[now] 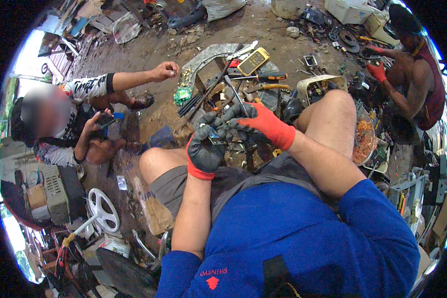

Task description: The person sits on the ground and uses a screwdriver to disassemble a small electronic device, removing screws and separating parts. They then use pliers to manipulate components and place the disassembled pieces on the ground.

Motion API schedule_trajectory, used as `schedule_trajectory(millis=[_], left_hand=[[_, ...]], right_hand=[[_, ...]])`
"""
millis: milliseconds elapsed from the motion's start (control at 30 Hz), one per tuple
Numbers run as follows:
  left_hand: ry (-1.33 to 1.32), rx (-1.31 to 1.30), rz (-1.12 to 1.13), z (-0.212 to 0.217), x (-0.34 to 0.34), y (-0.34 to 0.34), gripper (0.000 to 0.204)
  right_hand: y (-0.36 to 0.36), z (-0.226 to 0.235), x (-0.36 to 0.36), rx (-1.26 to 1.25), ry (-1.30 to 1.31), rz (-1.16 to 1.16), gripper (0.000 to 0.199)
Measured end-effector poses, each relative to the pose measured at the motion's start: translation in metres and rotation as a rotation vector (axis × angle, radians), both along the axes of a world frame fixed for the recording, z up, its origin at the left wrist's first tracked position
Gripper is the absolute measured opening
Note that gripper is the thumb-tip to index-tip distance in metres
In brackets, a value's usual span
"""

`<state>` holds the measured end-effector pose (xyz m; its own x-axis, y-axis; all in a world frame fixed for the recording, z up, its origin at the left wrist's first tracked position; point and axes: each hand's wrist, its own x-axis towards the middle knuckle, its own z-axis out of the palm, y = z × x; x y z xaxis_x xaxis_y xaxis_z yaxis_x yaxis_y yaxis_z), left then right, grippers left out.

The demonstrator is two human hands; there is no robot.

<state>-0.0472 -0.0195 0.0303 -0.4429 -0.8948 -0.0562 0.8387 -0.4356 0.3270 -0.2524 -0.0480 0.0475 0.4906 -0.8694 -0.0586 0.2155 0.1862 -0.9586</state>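
Both my hands wear red gloves with dark grey coated palms and fingers, and they meet above my lap. My left hand [205, 149] is closed around a small dark electronic part [215, 138], mostly hidden by the fingers. In my right hand [265, 125] a thin grey metal tool [236, 94] is gripped, its long end pointing up and away from me. The right fingertips are close to the small part; whether they touch it I cannot tell. Just beyond lies a cluttered low work surface with a curved grey metal piece [197, 61] along its far left edge.
On the work surface are a yellow-framed device [254, 61], a screwdriver [273, 76] and a green circuit board [182, 95]. A pale bin [328, 81] and a basin of copper-coloured scrap [365, 136] stand right. Co-workers sit left [59, 119] and right [419, 74].
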Motion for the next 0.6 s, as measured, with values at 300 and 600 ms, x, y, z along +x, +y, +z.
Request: schedule_trajectory(millis=[300, 600], left_hand=[[-0.11, 0.077, 0.143, 0.008, -0.002, 0.005, 0.039], [-0.61, -0.044, 0.098, -0.024, 0.014, 0.006, 0.022]], right_hand=[[0.0, 0.003, 0.003, -0.009, -0.024, -0.014, 0.02], [0.005, 0.004, 0.011, 0.003, 0.077, -0.026, 0.022]])
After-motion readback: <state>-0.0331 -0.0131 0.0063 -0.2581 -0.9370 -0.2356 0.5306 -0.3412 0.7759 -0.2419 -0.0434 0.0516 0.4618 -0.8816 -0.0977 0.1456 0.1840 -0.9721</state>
